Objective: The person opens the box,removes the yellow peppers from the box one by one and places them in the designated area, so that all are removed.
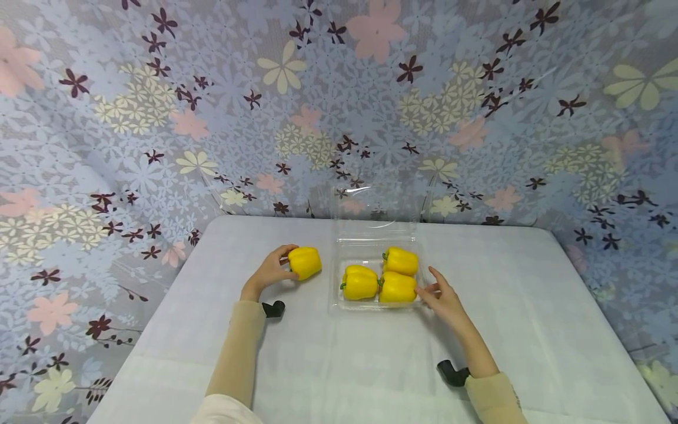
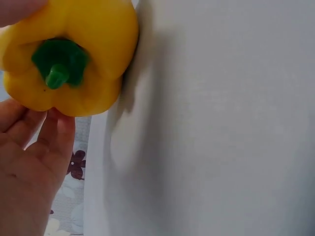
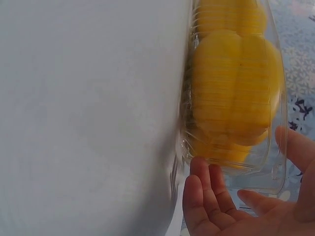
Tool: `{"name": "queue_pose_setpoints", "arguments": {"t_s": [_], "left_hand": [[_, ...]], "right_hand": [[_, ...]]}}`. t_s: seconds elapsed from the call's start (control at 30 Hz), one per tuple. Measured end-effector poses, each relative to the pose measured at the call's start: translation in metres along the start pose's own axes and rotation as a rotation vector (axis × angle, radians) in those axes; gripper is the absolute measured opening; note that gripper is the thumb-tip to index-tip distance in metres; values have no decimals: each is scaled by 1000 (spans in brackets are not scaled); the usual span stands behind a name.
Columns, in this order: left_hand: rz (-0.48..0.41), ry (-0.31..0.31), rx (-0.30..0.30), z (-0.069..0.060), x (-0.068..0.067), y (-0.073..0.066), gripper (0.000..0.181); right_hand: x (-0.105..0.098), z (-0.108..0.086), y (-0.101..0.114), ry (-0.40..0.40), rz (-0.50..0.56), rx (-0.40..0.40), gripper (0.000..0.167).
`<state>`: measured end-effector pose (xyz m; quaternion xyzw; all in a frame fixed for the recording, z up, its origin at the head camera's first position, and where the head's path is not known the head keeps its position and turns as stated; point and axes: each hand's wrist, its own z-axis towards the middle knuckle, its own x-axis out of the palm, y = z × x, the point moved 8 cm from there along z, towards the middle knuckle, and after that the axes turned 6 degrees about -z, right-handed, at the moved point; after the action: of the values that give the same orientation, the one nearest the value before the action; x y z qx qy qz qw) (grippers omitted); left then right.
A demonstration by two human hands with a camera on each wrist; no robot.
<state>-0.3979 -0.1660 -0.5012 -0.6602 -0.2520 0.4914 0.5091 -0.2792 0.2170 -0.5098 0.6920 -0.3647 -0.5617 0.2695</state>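
My left hand grips a yellow bell pepper from its stem side, left of the clear plastic clamshell box. In the left wrist view, the green stem faces the camera and the fingers curl against the pepper's side. The box lies with its lid raised at the back. Three more bell peppers sit inside: one front left, one front right and one back right. My right hand rests at the box's right side, fingers loosely spread, fingertips by its wall in the right wrist view.
A pale cloth covers the table, and a flowered curtain hangs behind its back edge. Black wrist-worn pieces show beside the left wrist and the right wrist. The box's back left part shows bare plastic.
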Motion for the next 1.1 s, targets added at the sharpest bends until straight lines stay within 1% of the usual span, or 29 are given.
{"name": "queue_pose_setpoints", "arguments": {"t_s": [0.13, 0.27, 0.33, 0.43, 0.5, 0.53, 0.6, 0.7, 0.77, 0.8, 0.83, 0.87, 0.93, 0.97, 1.03, 1.1], "left_hand": [[1, 11, -14, 1, 2, 0, 76], [12, 39, -28, 2, 5, -2, 78], [17, 50, -44, 2, 7, -2, 80], [67, 63, -69, 2, 10, -6, 83], [102, 52, -77, 2, 11, -12, 84], [125, 40, -63, 2, 11, -17, 83], [155, -5, -12, 3, 13, -31, 77], [161, -82, 131, 5, 19, -60, 63], [164, -99, 214, 5, 29, -80, 56], [163, -90, 245, 6, 36, -89, 54], [162, -66, 266, 6, 45, -96, 52], [156, -31, 266, 7, 55, -102, 52], [145, 65, 239, 7, 76, -110, 55], [142, 112, 216, 6, 86, -112, 57], [126, 199, 159, 4, 105, -113, 61], [106, 269, 125, 3, 121, -110, 65]], "right_hand": [[0, 0, 0, -1, -5, 2, 76], [-1, 1, 1, -2, -14, 1, 77], [-2, 0, 1, 0, -15, 2, 77], [-3, 0, 1, 4, -14, 4, 78], [-4, -1, 1, 8, -15, 4, 78], [-5, -1, 1, 9, -16, 3, 78], [-6, -1, 2, 13, -19, 1, 77], [-7, 0, 3, 21, -27, -13, 77], [-7, 1, 4, 26, -40, -23, 77], [-7, 1, 4, 30, -44, -26, 77], [-7, 1, 4, 33, -48, -29, 77], [-6, 1, 4, 37, -49, -28, 77], [-5, 0, 4, 42, -52, -26, 77], [-4, 0, 4, 44, -49, -23, 78], [-3, -1, 4, 45, -44, -24, 78], [-3, -2, 4, 43, -42, -25, 77]]}}
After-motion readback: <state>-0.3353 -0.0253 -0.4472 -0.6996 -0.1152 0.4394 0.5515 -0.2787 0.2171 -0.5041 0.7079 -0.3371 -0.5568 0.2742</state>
